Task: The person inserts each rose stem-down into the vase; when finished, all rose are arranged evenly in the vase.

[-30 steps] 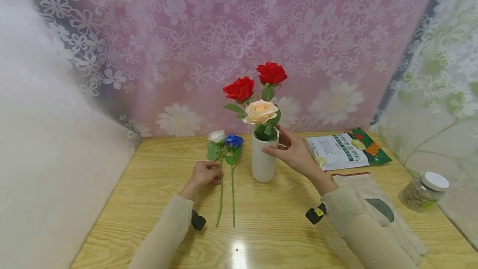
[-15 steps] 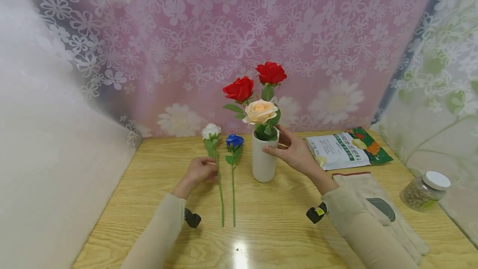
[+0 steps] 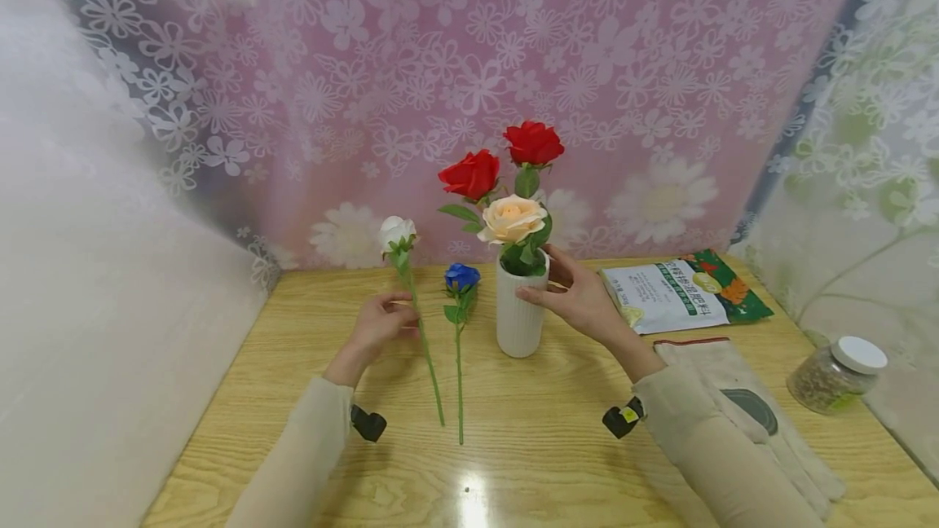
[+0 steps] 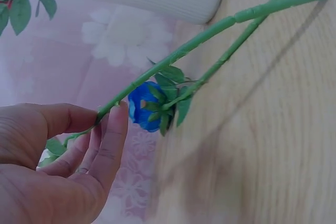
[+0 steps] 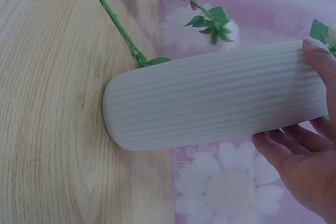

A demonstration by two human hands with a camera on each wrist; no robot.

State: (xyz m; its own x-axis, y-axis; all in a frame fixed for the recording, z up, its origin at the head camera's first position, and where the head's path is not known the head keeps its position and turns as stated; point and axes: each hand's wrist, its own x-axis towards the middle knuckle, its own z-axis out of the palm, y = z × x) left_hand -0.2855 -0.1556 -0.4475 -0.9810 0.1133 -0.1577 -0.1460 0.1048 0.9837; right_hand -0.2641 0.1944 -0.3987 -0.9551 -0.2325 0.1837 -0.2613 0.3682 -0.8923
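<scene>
A white rose (image 3: 398,235) on a long green stem is lifted off the table, its bloom tilted up to the left. My left hand (image 3: 377,324) pinches that stem (image 4: 178,53) between thumb and fingers. Just right of it a blue rose (image 3: 461,277) lies on the wood. My right hand (image 3: 583,300) holds the ribbed white vase (image 3: 519,316) near its rim, thumb in front and fingers behind. Two red roses (image 3: 533,143) and a peach rose (image 3: 512,219) stand in the vase, their lower stems hidden inside.
To the right lie a white and green printed bag (image 3: 682,292) and a pair of beige gloves (image 3: 734,406). A jar with a white lid (image 3: 835,375) stands by the table's right edge. A floral curtain (image 3: 411,88) hangs behind the wooden table (image 3: 293,349).
My left hand has raised the white rose from beside the blue one, drawing its bloom up and left. The right hand and the vase have stayed in place.
</scene>
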